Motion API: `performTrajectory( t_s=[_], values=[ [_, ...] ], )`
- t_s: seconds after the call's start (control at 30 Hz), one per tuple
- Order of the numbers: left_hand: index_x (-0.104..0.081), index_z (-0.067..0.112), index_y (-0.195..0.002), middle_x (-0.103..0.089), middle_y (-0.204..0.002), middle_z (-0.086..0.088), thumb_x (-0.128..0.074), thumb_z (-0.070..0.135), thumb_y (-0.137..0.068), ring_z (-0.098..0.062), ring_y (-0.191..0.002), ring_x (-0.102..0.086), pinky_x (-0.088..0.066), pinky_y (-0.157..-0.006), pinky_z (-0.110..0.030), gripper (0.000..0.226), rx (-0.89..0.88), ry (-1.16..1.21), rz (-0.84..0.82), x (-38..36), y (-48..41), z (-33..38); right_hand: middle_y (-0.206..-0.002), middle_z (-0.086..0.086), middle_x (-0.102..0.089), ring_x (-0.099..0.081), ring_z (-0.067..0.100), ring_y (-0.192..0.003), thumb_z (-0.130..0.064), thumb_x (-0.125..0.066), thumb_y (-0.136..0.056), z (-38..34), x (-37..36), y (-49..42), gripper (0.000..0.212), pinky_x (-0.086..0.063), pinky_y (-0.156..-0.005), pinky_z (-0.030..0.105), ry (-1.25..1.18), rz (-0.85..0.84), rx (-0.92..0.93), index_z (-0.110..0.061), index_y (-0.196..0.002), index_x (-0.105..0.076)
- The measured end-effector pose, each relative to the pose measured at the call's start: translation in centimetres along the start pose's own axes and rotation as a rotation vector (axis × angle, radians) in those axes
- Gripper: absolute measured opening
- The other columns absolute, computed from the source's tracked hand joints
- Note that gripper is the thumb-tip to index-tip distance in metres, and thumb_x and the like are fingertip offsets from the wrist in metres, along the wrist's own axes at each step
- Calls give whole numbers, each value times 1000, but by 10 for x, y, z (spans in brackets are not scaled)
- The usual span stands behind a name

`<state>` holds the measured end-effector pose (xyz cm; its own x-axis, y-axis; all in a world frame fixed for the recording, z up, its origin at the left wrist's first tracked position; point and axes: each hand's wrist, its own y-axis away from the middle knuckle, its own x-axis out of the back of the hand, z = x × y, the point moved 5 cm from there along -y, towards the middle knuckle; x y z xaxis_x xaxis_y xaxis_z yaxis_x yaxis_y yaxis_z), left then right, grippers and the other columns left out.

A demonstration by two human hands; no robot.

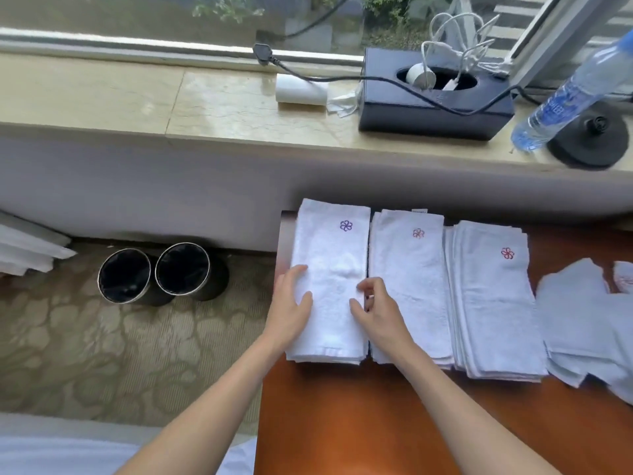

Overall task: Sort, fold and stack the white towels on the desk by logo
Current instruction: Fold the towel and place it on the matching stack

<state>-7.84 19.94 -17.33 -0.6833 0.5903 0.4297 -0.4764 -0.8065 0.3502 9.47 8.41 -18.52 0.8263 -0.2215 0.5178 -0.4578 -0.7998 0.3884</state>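
Observation:
Three stacks of folded white towels lie side by side on the orange desk (376, 423). The left stack (330, 255) carries a purple flower logo, the middle stack (409, 269) a pink one, the right stack (493, 303) a red one. My left hand (291, 306) lies flat on the left edge of the purple-logo stack, fingers spread. My right hand (376, 310) rests on that stack's right edge, at the gap beside the middle stack, fingers loosely curled. Loose unfolded towels (589, 323) lie at the desk's right end.
Two black bins (154, 272) stand on the patterned carpet left of the desk. On the window sill behind are a black tissue box (435, 108) holding chargers, a paper roll (301, 90), a water bottle (575, 87) and a black round base (589, 138).

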Motion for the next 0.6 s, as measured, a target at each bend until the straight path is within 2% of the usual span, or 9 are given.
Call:
performTrajectory(
  t_s=[0.1, 0.2, 0.27, 0.37, 0.43, 0.5, 0.6],
  values=[
    [-49, 10, -143, -45, -138, -4, -56, 5, -99, -5, -125, -42, -20, -97, 5, 45, 6, -86, -39, -3, 31, -14, -68, -12, -42, -44, 5, -59, -23, -63, -93, 11, -12, 37, 24, -37, -58, 17, -6, -64, -15, -37, -110, -51],
    [-51, 9, -143, -45, -138, -3, -56, 7, -100, -7, -126, -42, -18, -97, 6, 44, -19, -158, -72, -5, 55, -21, -68, -22, -52, -47, 5, -64, -21, -63, -91, 17, -14, 58, 25, -41, -62, 14, -17, -80, -25, -39, -108, -57],
    [-52, 10, -142, -45, -136, -2, -55, 9, -100, -8, -127, -43, -20, -98, 2, 42, -36, -199, -87, -5, 65, -24, -67, -18, -51, -48, 4, -66, -20, -63, -92, 17, -11, 65, 22, -41, -64, 14, -14, -62, -35, -36, -107, -60],
    [-53, 13, -139, -39, -133, 0, -51, 11, -101, -16, -128, -46, -29, -101, -13, 38, -14, -255, -97, -8, 82, -25, -77, -10, -54, -51, 4, -67, -21, -62, -93, 15, -7, 76, 18, -43, -64, 17, 2, -80, -36, -33, -106, -61],
    [-53, 18, -136, -31, -139, -3, -51, 13, -98, -26, -128, -43, -34, -105, -31, 38, 44, -363, -49, -12, 97, -24, -88, -9, -58, -54, 3, -70, -22, -61, -94, 15, -5, 92, 18, -45, -66, 18, 26, -130, -23, -33, -108, -60],
    [-53, 22, -130, -21, -153, -9, -54, 14, -93, -34, -134, -30, -27, -110, -48, 38, 36, -573, 29, -20, 114, -17, -92, -10, -59, -54, 2, -69, -21, -59, -94, 20, -2, 111, 20, -43, -67, 17, 54, -164, -2, -35, -109, -59],
    [-54, 23, -134, -17, -162, -10, -58, 15, -90, -32, -146, -19, -17, -114, -51, 44, -97, -660, 57, -42, 142, 1, -95, -13, -64, -58, 0, -75, -22, -58, -94, 31, 13, 141, 22, -44, -69, 17, 111, -175, 22, -36, -111, -60]
  ],
)
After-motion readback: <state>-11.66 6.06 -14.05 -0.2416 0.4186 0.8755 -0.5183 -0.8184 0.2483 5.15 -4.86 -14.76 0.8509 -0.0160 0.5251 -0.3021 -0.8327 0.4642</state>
